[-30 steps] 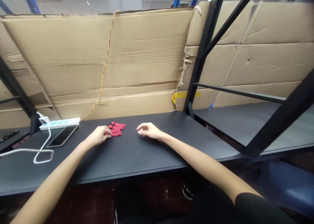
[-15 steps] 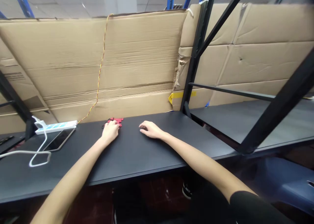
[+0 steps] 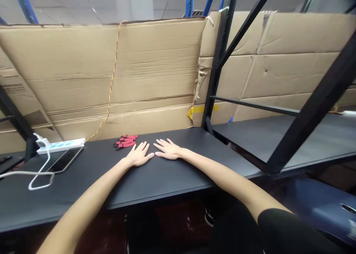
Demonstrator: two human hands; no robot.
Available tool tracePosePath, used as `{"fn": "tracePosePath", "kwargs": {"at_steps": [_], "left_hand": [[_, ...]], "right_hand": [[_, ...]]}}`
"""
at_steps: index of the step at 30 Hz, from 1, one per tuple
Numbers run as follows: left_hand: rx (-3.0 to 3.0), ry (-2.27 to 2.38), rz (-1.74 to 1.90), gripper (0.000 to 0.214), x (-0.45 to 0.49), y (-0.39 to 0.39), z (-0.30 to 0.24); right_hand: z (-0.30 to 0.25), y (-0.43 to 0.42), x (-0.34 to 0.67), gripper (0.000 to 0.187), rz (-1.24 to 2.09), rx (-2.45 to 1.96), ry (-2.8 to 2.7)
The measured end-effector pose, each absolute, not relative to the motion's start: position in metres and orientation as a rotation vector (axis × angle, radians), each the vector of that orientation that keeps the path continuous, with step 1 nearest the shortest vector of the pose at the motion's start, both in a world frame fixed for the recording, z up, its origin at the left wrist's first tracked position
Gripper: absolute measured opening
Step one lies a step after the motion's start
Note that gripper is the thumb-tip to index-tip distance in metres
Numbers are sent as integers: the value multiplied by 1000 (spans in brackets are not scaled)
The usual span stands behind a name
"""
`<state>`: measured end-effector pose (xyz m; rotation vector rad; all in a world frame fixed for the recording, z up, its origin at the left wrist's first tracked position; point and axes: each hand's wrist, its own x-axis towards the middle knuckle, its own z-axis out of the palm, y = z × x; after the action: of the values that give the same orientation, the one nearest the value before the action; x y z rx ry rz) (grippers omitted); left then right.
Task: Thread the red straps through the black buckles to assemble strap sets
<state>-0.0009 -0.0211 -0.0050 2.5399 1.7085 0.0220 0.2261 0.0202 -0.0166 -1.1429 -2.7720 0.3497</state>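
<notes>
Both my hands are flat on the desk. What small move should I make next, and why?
Probably reach the left hand forward onto the red strap bundle: it lies just past those fingertips, nearer that hand than the right hand, and both hands are open and empty.

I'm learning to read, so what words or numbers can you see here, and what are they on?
No words or numbers can be read.
Printed marks on the cardboard sheet: too blurred to read.
Blue marks on the white power strip: too small to read.
</notes>
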Motion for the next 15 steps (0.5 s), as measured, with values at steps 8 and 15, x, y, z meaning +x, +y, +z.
{"fn": "tracePosePath", "kwargs": {"at_steps": [8,15], "left_hand": [[2534,1717,45,87,-1,-20,-8],[2533,1708,56,85,-1,-20,-8]], "right_hand": [[-23,24,227,80,335,-1133,-2742],[-23,24,226,77,317,-1142,-2732]]}}
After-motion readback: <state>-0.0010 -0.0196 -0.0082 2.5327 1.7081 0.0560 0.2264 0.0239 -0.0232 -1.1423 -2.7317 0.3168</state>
